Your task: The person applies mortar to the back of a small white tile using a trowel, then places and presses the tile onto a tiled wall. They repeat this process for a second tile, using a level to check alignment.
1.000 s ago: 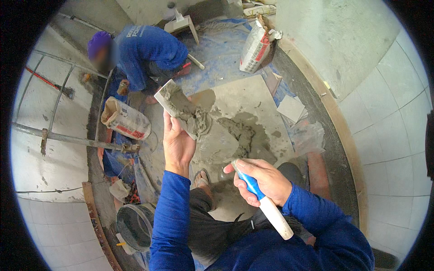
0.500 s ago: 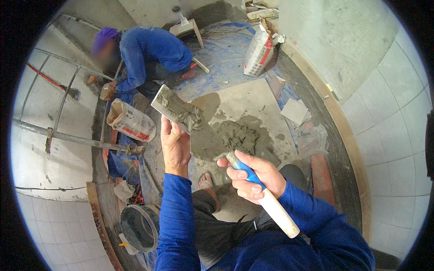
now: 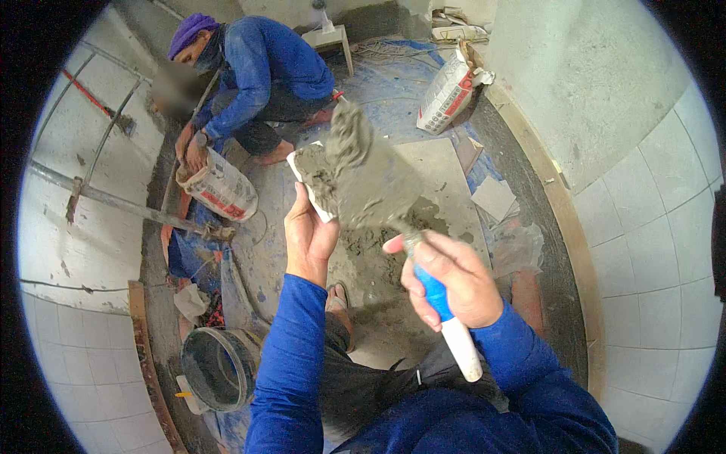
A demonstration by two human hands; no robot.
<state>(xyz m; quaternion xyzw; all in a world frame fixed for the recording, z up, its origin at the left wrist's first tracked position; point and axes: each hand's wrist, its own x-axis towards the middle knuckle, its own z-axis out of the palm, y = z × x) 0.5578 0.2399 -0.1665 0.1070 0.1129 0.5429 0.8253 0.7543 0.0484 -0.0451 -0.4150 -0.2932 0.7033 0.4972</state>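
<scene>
"What's out on the left?"

"A dark bucket point(image 3: 227, 363) down low, and above it a paper sack point(image 3: 223, 189) with a co-worker's hands point(image 3: 195, 155) right at its mouth!"

"And the wearer's left hand point(image 3: 308, 234)?"

"Gripping! Thumb on the near edge, other fingers mostly hidden, and there's the white tile point(image 3: 295, 168), held up and tilted above the board point(image 3: 445, 163)."

"How far along is it?"

"Mortar point(image 3: 318, 172) already covers much of the tile face we can see; the far side is blocked by the trowel point(image 3: 386, 189). Its blade is smeared grey, a thick clump point(image 3: 352, 136) at the far end, so that load isn't all off. Whether blade and tile touch, I can't tell!"

"Anything left underneath?"

"Yes, a wet heap point(image 3: 370, 253) on the board, partly hidden."

"Now the right hand point(image 3: 469, 291)!"

"Closed firmly round the trowel's blue-and-white handle, forefinger up by the neck. Beyond it, to the right, a pale loose tile point(image 3: 494, 195) lies beside the board, no mortar showing on top!"
</scene>
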